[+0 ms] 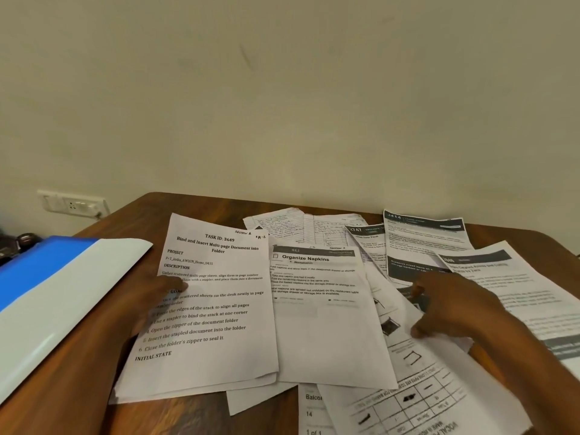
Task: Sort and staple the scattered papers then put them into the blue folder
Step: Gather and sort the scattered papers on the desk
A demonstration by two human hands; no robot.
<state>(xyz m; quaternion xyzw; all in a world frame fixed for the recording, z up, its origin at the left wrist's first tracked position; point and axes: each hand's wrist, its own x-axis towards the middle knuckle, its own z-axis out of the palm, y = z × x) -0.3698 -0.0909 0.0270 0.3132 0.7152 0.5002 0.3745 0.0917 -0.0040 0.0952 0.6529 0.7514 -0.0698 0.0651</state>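
Papers (317,309) are fanned across the desk between both hands. Left hand (150,304) lies flat on the leftmost sheet, right hand (452,306) rests loose mid-pile, neither gripping. Folder (53,296) sits just left, nearest the left hand.

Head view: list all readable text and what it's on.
Left sheet: "TASK ID: 3649", "Bind and Insert Multi-page Document into Folder", "PROJECT", "DESCRIPTION", "INITIAL STATE".
Middle sheet: "Organize Napkins".
Back sheet: "414".
Bottom sheet: "Balco", "14".
Other print: too blurred.
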